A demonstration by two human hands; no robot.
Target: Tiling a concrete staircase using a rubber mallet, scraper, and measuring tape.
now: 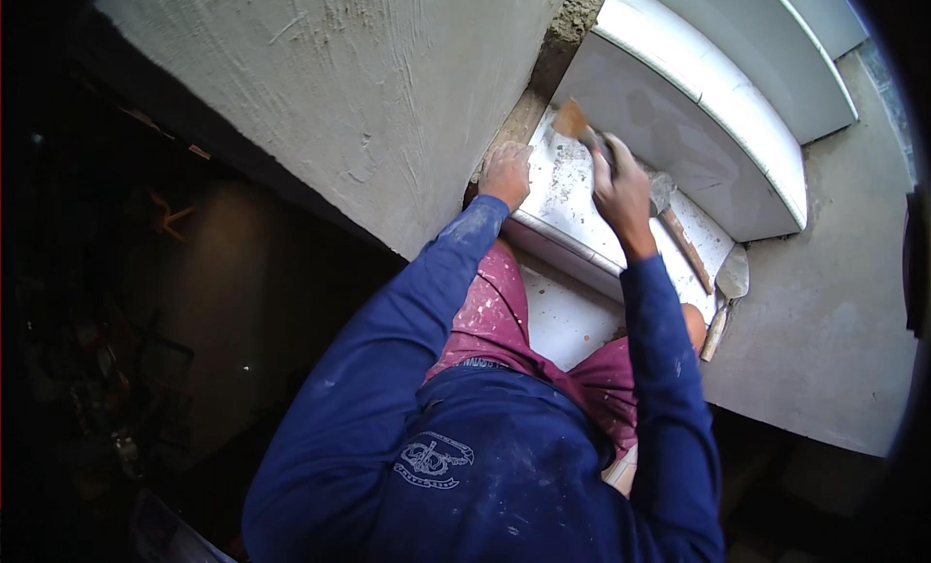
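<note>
My right hand (621, 190) is closed around the handle of a brush (572, 120) with tan bristles. The bristles are over the back left part of a white tiled step (603, 235) strewn with grey crumbs and dust. Near the step's left end, my left hand (505, 173) leans at the foot of the plastered wall (388, 107); it holds no tool, and its fingertips are partly hidden. Right of my right hand lies a hammer (687, 248) with a wooden handle, its head partly covered by the hand. A trowel (732, 274) with a pale handle leans beyond it.
Curved white steps (679, 117) rise ahead and to the right. A grey cement surface (819, 301) borders them on the right. Rough, broken mortar (580, 12) shows between wall and steps. Left of the wall is a dark drop with unclear objects. My knees straddle the lower step.
</note>
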